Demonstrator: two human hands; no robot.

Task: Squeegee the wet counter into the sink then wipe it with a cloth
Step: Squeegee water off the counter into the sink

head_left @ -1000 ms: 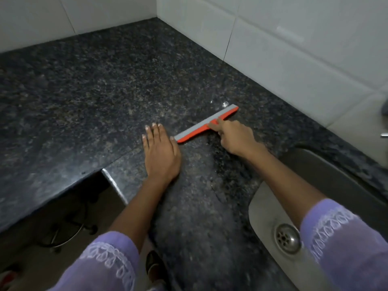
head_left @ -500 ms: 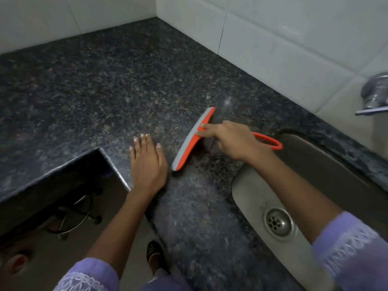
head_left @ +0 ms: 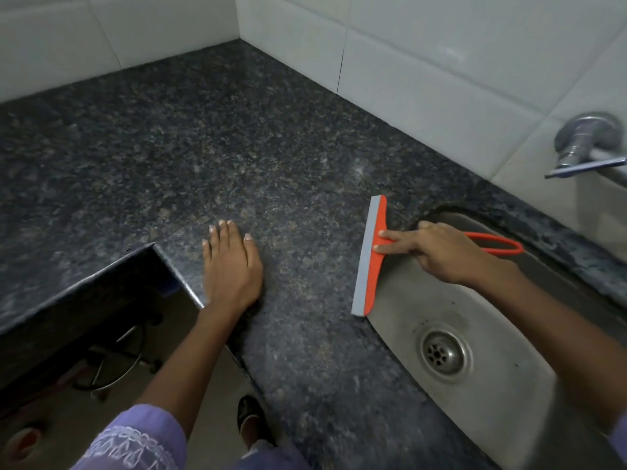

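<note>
1. Orange squeegee (head_left: 369,256) is gripped by the right hand (head_left: 437,252), two fingers (head_left: 390,235) laid straight along its head; its blade is set at the sink (head_left: 400,310) edge.
2. The left hand (head_left: 230,266) is laid flat on the counter (head_left: 203,147), fingers straight and together.
3. A drain (head_left: 442,354) is seen in the sink; a tap (head_left: 590,147) is fixed to the wall.

Left hand (head_left: 230,266) flat, fingers straight, palm down, right hand (head_left: 437,252) curled in a grip, two fingers extended

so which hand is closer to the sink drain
Right. The right hand holds the squeegee at the sink's edge, just above the drain. The left hand lies flat on the counter, farther off.
</note>
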